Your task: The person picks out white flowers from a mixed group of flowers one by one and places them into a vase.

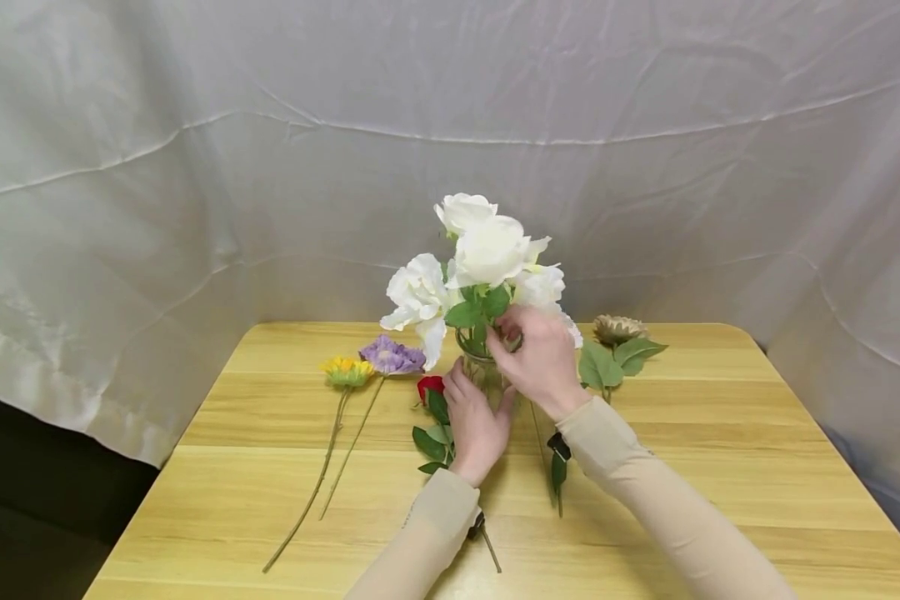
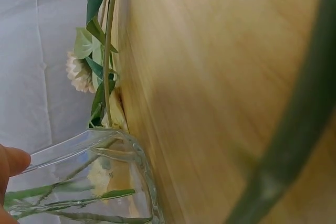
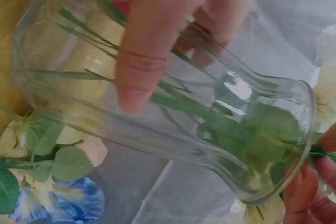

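Observation:
A clear glass vase point(image 3: 178, 148) stands on the table, with several green stems inside it. White flowers point(image 1: 489, 250) rise above its mouth. My left hand point(image 1: 477, 425) holds the vase around its body; the thumb lies across the glass in the right wrist view. At the rim, my right hand point(image 1: 542, 358) pinches a thin green stem point(image 3: 318, 153) among the leaves. A red rose point(image 1: 430, 387) lies beside my left hand, partly hidden by it. Its leafy stem runs beneath the left wrist.
On the left lie a yellow flower point(image 1: 347, 372) and a purple flower point(image 1: 392, 356) with long stems. A beige flower point(image 1: 618, 330) with green leaves lies at the right. A blue flower point(image 3: 60, 200) shows in the right wrist view. Grey curtain point(image 1: 645, 192) surrounds the wooden table point(image 1: 720, 433).

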`<state>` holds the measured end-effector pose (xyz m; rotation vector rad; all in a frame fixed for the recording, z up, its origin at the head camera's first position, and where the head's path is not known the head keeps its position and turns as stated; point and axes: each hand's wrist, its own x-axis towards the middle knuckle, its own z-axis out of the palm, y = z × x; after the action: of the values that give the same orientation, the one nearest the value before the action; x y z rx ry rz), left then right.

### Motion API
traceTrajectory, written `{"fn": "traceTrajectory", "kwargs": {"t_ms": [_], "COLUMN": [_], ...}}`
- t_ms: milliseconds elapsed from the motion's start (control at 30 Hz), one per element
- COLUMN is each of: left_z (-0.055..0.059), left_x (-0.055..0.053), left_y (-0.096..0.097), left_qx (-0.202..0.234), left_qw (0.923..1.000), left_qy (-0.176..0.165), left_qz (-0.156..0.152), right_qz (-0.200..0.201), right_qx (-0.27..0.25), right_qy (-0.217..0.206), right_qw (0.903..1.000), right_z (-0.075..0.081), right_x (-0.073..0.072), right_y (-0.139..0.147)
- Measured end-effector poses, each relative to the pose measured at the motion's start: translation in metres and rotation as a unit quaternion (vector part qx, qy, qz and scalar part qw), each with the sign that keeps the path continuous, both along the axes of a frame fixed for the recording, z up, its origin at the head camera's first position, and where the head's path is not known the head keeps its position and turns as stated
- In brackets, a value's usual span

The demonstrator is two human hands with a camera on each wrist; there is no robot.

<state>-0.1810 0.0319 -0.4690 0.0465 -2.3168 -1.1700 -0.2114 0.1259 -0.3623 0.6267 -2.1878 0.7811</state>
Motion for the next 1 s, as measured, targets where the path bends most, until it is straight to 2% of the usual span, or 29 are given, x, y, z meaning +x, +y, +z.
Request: {"fn": "traceTrajectory", "kwargs": {"t_ms": [133,200,533,833,1000], "left_z": [0.000,0.000,0.000,0.001,0.004], "left_x": [0.000,0.000,0.001,0.003,0.004], "left_y": [0.000,0.000,-0.001,-0.003,-0.005], "left_qx": [-0.002,-0.003,0.003,0.011,0.010], "left_qw": [0.9999,0.9998,0.9992,0.9987,0.9978], "left_qy": [-0.012,-0.019,-0.039,-0.046,-0.057], "left_qz": [0.000,-0.001,-0.003,-0.020,-0.033], "right_qz": [-0.018,-0.020,0.014,0.015,0.053], "right_qx": [0.018,0.016,-0.012,-0.022,-0.048], "right_qy": [-0.043,-0.051,-0.014,-0.027,-0.014], "right_qw": [0.9987,0.9983,0.9997,0.9993,0.9973], "right_z": [-0.005,-0.007,-0.008,-0.011,-0.015], "right_x": [0.002,0.002,0.002,0.005,0.007], "right_y": [0.001,0.002,0.002,0.005,0.007]}}
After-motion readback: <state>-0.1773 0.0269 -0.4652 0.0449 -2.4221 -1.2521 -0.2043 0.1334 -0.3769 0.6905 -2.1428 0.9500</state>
